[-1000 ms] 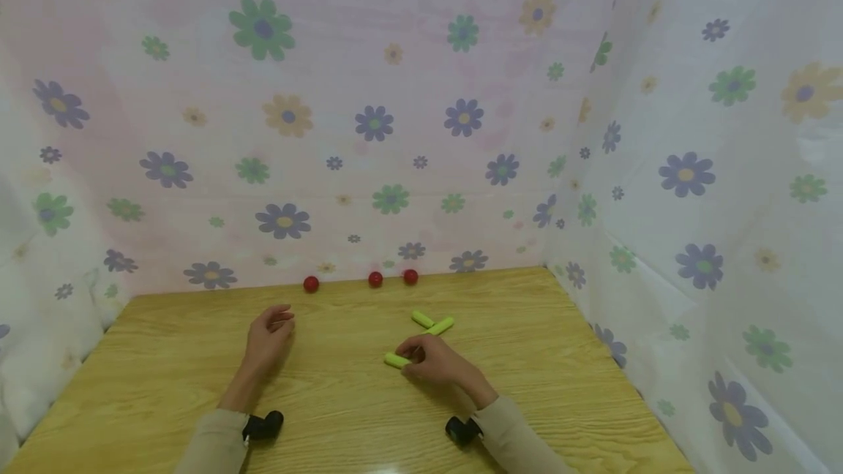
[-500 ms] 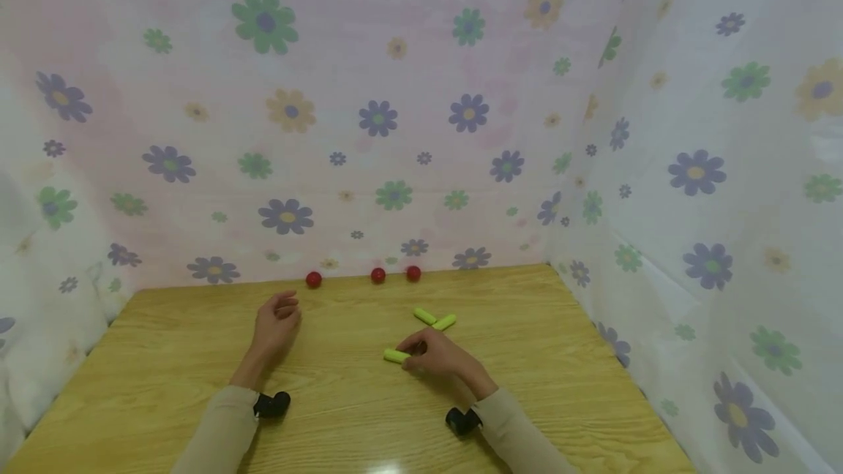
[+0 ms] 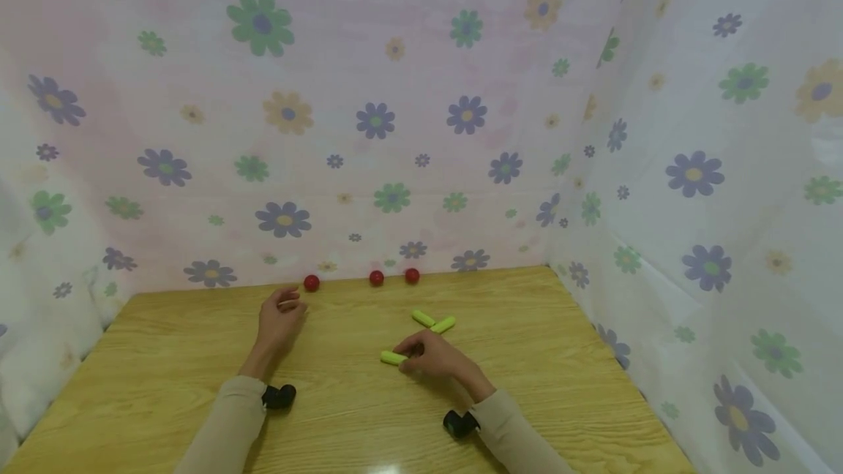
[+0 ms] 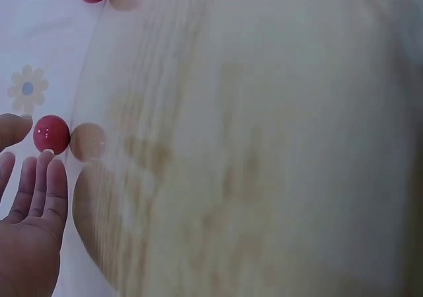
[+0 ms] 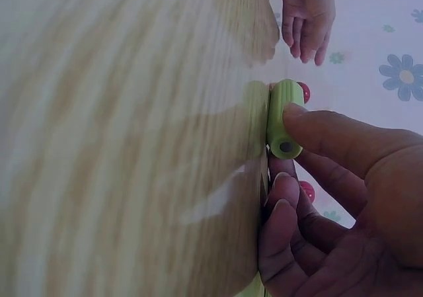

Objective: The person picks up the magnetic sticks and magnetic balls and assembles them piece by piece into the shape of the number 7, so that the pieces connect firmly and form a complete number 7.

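Observation:
My right hand (image 3: 437, 357) pinches a short light-green cylinder (image 3: 391, 358) between thumb and fingers, low over the wooden table. Seen from the right wrist, this cylinder (image 5: 284, 115) has a round hole in its end, and the thumb presses its side. Two more green cylinders (image 3: 424, 318) lie just beyond that hand, one end against the other. My left hand (image 3: 276, 320) is at the far left, fingers extended and holding nothing. Just past its fingertips sits a shiny red ball (image 3: 312, 283); in the left wrist view the fingertips overlap that ball (image 4: 51, 135).
Two other red balls (image 3: 376, 278) sit along the table's back edge, right of the first. A flower-printed sheet (image 3: 421, 130) rises behind the table (image 3: 342, 415) and along both sides. Each wrist wears a black camera (image 3: 279, 396).
My left hand has moved forward and slightly right, closer to the leftmost red ball. The right hand keeps its pinch on the green cylinder and has hardly moved.

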`<state>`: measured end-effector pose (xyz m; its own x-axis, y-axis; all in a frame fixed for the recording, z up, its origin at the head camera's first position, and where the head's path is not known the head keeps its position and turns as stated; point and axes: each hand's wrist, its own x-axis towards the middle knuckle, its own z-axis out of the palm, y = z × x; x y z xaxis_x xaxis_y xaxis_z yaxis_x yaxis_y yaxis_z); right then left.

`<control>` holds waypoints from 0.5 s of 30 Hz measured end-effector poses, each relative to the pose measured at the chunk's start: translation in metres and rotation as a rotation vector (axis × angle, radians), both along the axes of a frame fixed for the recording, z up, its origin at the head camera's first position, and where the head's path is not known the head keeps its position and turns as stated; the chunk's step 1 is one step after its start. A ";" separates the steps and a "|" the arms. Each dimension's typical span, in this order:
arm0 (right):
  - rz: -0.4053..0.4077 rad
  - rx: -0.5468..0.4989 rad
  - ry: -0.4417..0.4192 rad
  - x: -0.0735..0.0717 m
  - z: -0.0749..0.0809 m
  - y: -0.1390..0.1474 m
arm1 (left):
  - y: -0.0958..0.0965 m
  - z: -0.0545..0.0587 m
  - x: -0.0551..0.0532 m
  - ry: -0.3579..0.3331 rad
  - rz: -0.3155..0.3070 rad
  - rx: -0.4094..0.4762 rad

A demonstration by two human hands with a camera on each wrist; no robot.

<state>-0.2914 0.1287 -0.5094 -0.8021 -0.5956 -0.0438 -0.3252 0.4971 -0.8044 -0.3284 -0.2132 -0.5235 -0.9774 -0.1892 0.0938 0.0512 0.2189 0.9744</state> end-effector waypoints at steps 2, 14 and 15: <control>-0.004 0.011 0.004 0.000 -0.001 0.000 | 0.002 0.001 -0.002 -0.007 0.010 0.025; -0.025 0.001 -0.008 -0.001 -0.005 -0.001 | 0.011 0.001 -0.020 0.047 0.074 0.112; -0.026 -0.001 -0.008 -0.001 -0.005 -0.001 | 0.012 0.002 -0.022 0.052 0.080 0.109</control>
